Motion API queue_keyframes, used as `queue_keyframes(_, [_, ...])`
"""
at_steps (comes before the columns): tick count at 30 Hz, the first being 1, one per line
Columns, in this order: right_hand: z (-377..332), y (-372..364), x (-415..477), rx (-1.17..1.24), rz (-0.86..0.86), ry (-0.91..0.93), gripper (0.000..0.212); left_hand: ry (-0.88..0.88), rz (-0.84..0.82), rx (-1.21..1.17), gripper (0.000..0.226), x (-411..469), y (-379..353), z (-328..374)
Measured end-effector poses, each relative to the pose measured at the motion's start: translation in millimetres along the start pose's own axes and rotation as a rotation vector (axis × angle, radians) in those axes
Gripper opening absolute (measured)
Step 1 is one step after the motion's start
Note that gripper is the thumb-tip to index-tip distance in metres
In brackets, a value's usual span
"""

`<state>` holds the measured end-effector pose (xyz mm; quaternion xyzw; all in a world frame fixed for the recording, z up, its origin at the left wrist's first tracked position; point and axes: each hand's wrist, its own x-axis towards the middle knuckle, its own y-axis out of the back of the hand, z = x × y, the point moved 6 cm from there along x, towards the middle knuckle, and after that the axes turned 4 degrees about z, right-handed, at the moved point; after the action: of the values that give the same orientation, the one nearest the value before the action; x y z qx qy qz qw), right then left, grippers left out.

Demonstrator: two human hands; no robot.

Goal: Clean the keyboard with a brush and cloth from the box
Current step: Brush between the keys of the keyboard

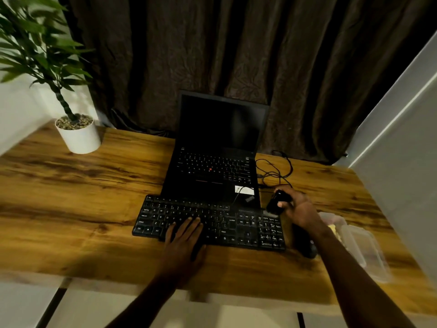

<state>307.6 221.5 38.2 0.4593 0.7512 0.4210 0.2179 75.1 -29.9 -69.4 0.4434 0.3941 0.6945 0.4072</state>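
Observation:
A black keyboard (227, 221) lies on the wooden desk (71, 197) in front of a laptop. My left hand (184, 235) rests flat on its lower middle keys, fingers spread. My right hand (300, 209) is raised just past the keyboard's right end and grips a black mouse (277, 202). A clear plastic box (359, 242) sits at the desk's right side, partly behind my right forearm; something yellow shows inside it. No brush or cloth can be made out.
An open black laptop (217, 166) stands behind the keyboard with its screen dark. Black cables (274, 169) coil to its right. A white potted plant (78, 136) stands at the back left. Dark curtains hang behind the desk.

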Motion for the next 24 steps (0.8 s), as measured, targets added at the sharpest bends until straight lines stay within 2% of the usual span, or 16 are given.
queue_keyframes(4, [21.6,4.0,-2.6,-0.082,-0.011,-0.056,0.051,-0.004,0.026,-0.008,0.063,-0.4,-1.1,-1.5])
queue_keyframes(8, [-0.2,-7.3,-3.8,0.021,-0.035,0.084,0.047,-0.014,0.053,0.002,0.058,-0.4,-0.5,-0.3])
queue_keyframes(12, [-23.4,-11.0,-9.1,0.06,-0.048,0.116,0.047,-0.016,0.059,0.0,0.058,-0.5,0.8,0.1])
queue_keyframes(20, [29.9,14.8,-4.9,-0.074,-0.035,0.03,0.056,-0.01,0.033,0.015,0.058,-1.3,1.1,0.8])
queue_keyframes(24, [2.2,-0.2,-12.7,-0.011,-0.065,0.034,0.05,-0.007,0.033,0.014,0.058,-2.9,-3.5,-1.6])
